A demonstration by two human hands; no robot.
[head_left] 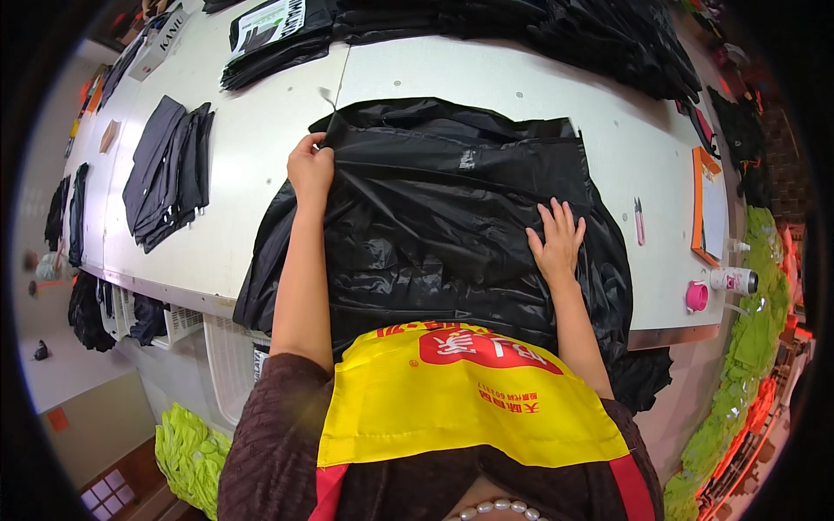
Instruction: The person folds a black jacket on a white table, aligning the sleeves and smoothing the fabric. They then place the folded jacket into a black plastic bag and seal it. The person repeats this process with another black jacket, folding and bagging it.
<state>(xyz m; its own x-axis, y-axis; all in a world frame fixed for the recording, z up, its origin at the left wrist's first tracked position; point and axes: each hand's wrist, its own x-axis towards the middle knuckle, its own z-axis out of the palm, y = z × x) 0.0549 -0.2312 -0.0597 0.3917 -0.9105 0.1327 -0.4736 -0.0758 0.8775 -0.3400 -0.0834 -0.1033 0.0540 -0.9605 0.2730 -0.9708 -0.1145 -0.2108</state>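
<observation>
A large shiny black garment [417, 226] lies spread over the white table in front of me, wrinkled, its near part hanging down by my yellow apron. My left hand [311, 169] is closed on the garment's far left corner and lifts the edge a little. A small pale tag or strip sticks out just beyond those fingers. My right hand [559, 241] rests flat on the right part of the cloth, fingers spread, gripping nothing.
Folded black garments [171, 172] lie to the left, and stacks of black clothing [512, 26] line the far side. On the right are thread snips [639, 220], an orange-edged clipboard [708, 204], a pink cap [697, 296] and a bottle [735, 280]. A white crate [228, 365] stands below the table edge.
</observation>
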